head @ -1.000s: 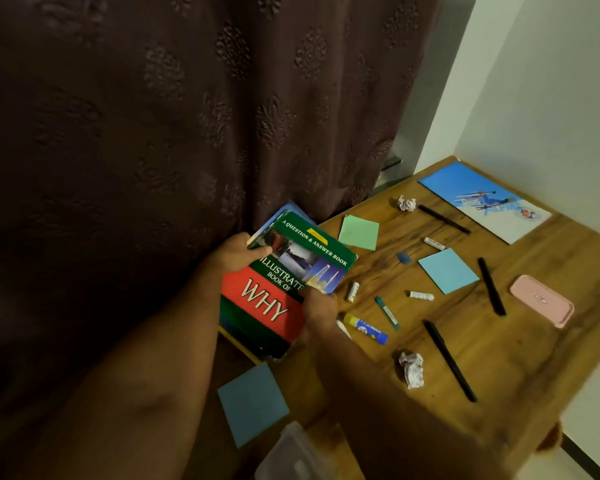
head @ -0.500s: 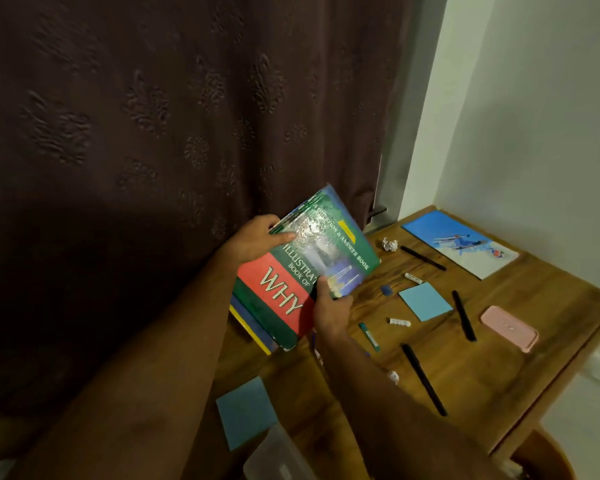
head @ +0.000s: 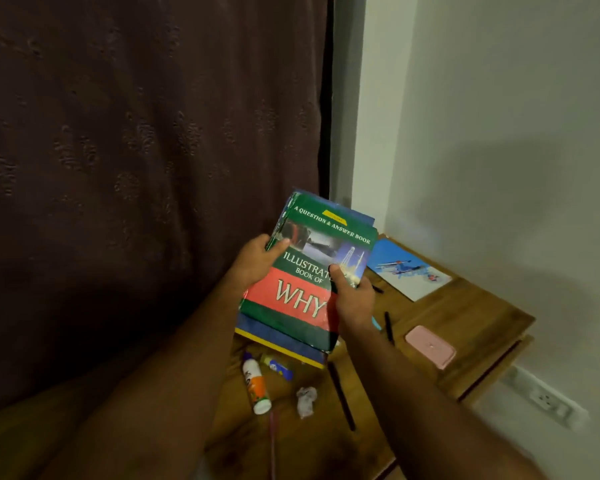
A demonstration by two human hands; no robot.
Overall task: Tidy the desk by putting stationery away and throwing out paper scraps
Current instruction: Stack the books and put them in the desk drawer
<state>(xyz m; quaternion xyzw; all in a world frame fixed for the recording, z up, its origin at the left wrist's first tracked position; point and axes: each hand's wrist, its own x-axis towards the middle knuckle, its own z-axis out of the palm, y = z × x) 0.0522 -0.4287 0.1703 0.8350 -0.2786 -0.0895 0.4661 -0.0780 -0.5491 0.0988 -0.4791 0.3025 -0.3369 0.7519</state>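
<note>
Right now a small stack of books, with the green and red one on top, is held up off the wooden desk near the middle of the frame. The left edge of the stack is gripped by the left hand, with the thumb laid on the cover. The right edge is gripped by the right hand, thumb on top too. Most of the tidying looks still to be done. A glue bottle, a small glue stick, a crumpled paper scrap and a black pen are left lying on the desk in the lower middle. Further right, a pink case, another dark pen and a blue picture booklet are also left out. No bin can be seen.
</note>
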